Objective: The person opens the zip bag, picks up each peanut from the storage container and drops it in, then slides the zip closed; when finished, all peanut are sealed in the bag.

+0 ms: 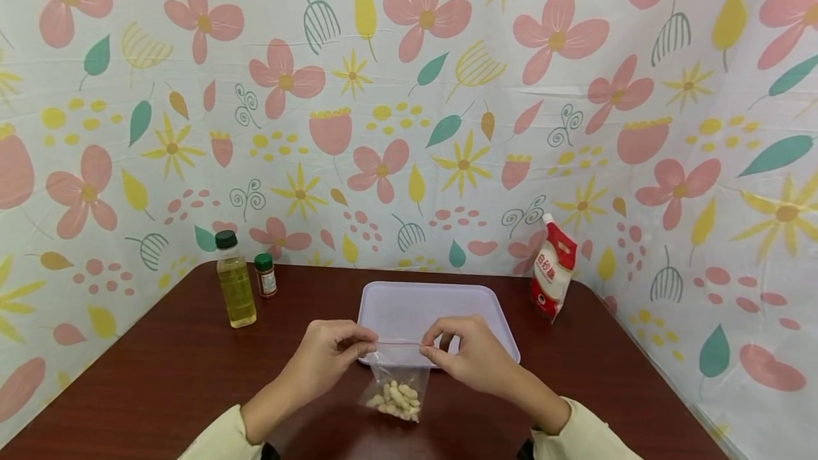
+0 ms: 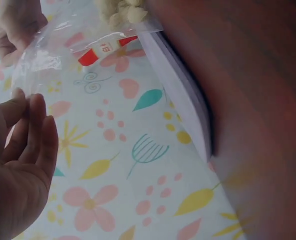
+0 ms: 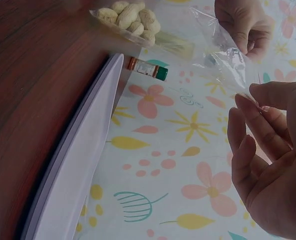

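A clear zip bag (image 1: 399,369) hangs between the two hands, with unshelled peanuts (image 1: 397,400) gathered at its bottom. My left hand (image 1: 329,353) pinches the left end of the bag's top edge, where a reddish zip line runs. The opposite end of that edge is pinched between thumb and fingers of my right hand (image 1: 473,355). In the right wrist view the peanuts (image 3: 133,21) show through the plastic, and the right fingers (image 3: 267,125) meet the bag's corner. Whether the zip is sealed cannot be made out.
Behind the bag lies a pale lilac tray (image 1: 441,297) on the dark wooden table (image 1: 192,368). An oil bottle (image 1: 236,282) and a small green-capped jar (image 1: 265,275) stand at the back left. A red and white pouch (image 1: 552,268) stands at the back right.
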The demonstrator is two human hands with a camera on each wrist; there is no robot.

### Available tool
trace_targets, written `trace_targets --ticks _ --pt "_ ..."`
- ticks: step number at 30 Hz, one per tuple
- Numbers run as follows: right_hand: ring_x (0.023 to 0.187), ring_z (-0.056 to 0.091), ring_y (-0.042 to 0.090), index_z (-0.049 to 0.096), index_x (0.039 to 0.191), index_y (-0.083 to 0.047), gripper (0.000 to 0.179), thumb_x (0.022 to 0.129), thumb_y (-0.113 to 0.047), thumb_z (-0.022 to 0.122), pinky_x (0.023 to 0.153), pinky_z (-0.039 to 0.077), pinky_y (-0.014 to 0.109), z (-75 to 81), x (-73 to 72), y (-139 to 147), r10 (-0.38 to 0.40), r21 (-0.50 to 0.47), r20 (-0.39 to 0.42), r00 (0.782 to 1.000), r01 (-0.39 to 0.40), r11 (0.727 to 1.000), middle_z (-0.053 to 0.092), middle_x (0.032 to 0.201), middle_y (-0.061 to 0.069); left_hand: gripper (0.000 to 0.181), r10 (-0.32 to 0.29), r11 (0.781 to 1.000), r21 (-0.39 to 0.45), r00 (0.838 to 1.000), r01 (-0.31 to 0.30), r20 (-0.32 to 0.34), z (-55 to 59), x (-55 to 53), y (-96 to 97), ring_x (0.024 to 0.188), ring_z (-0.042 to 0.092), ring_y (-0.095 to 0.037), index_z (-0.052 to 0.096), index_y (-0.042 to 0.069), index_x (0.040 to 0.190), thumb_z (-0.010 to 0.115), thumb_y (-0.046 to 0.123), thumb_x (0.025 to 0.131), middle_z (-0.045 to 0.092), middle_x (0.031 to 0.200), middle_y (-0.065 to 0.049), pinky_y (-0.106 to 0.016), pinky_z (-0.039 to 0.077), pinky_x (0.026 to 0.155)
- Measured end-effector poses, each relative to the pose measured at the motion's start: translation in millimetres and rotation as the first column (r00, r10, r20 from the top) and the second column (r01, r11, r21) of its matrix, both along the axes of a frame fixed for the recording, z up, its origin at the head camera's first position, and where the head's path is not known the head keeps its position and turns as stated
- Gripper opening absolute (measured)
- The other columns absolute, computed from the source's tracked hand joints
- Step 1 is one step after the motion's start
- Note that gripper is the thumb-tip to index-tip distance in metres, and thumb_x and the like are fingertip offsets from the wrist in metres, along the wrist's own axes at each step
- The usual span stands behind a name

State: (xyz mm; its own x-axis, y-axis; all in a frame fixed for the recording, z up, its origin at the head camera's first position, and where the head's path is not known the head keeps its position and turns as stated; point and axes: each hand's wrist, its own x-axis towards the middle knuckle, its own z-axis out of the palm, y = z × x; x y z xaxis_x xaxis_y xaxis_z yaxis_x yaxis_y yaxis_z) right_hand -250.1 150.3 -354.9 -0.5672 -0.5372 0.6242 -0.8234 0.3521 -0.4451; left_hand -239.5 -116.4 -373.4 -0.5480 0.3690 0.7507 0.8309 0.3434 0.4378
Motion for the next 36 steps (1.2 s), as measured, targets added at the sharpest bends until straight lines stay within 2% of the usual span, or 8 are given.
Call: trace_targets --ticks 6,10,16,18,24,28,31,36 --pt "0.063 0.058 0.001 0.071 0.08 -0.025 0.018 0.084 -0.008 0.078 0.044 0.036 0.017 2.2 0.9 2 -0.007 -0.017 -0.009 1.0 0.007 1.0 0.068 0.075 -0.017 0.014 0.022 0.991 -0.128 0.982 -0.047 -0.185 13.7 5.5 -0.1 0.066 0.056 0.004 0.075 0.012 0.091 0.079 0.002 0.081 0.069 0.081 0.008 -0.011 0.044 0.059" --pt "0.063 0.059 0.001 0.072 0.081 -0.022 0.016 0.084 -0.007 0.078 0.048 0.038 0.015 1.2 1.9 1 0.013 -0.035 -0.072 0.997 -0.015 0.999 0.069 0.075 -0.014 0.015 0.063 0.972 -0.204 0.964 -0.118 -0.258 19.2 7.4 -1.9 0.067 0.057 0.003 0.074 0.011 0.091 0.079 0.003 0.08 0.069 0.082 0.006 -0.009 0.043 0.06" --pt "0.059 0.054 -0.003 0.07 0.078 -0.023 0.019 0.081 -0.008 0.081 0.048 0.035 0.011 2.6 3.9 -2 -0.034 -0.049 -0.184 0.982 0.026 0.998 0.067 0.073 -0.016 0.014 0.134 0.932 -0.261 0.909 -0.251 -0.394 25.3 6.3 -3.3 0.069 0.058 -0.002 0.073 0.012 0.092 0.081 0.008 0.08 0.066 0.085 0.005 -0.013 0.046 0.061" --pt "0.058 0.054 -0.003 0.07 0.078 -0.024 0.019 0.081 -0.008 0.08 0.046 0.034 0.011 3.6 3.6 -2 -0.046 -0.054 -0.176 0.983 0.037 0.998 0.067 0.072 -0.016 0.015 0.133 0.933 -0.258 0.908 -0.25 -0.399 26.5 5.1 -2.4 0.069 0.058 -0.003 0.073 0.012 0.093 0.081 0.007 0.08 0.065 0.085 0.005 -0.014 0.047 0.061" --pt "0.06 0.058 0.002 0.071 0.081 -0.021 0.017 0.083 -0.007 0.079 0.043 0.034 0.013 3.2 1.4 1 -0.023 -0.084 -0.093 0.995 0.015 0.996 0.069 0.072 -0.011 0.018 0.024 0.987 -0.147 0.975 -0.058 -0.222 21.6 4.0 -0.5 0.068 0.057 0.0 0.071 0.01 0.094 0.077 -0.003 0.082 0.066 0.084 0.007 -0.013 0.046 0.06" --pt "0.058 0.057 0.004 0.071 0.08 -0.019 0.019 0.081 -0.002 0.079 0.042 0.032 0.012 4.3 2.7 1 -0.036 -0.116 -0.102 0.994 0.024 0.993 0.068 0.068 -0.007 0.021 0.028 0.996 -0.08 0.997 -0.034 -0.076 18.3 5.3 1.6 0.072 0.062 -0.002 0.069 0.01 0.105 0.074 0.001 0.087 0.068 0.086 0.006 -0.017 0.051 0.063" --pt "0.055 0.056 0.006 0.071 0.077 -0.014 0.021 0.077 0.005 0.079 0.041 0.03 0.012 10.6 8.8 -3 -0.039 -0.152 -0.118 0.992 0.021 0.988 0.067 0.064 -0.003 0.026 0.039 0.999 -0.022 0.996 -0.038 0.077 16.4 5.6 3.7 0.078 0.067 -0.006 0.065 0.01 0.116 0.072 0.009 0.091 0.069 0.088 0.005 -0.023 0.054 0.067" --pt "0.052 0.055 0.008 0.07 0.075 -0.006 0.021 0.073 0.013 0.077 0.043 0.035 0.014 24.8 23.1 -10 -0.013 -0.195 -0.139 0.99 -0.014 0.981 0.067 0.064 0.004 0.042 0.022 1.0 0.008 0.96 -0.026 0.28 8.3 2.7 6.5 0.085 0.068 -0.01 0.058 0.012 0.126 0.074 0.025 0.09 0.07 0.101 0.002 -0.029 0.054 0.07"
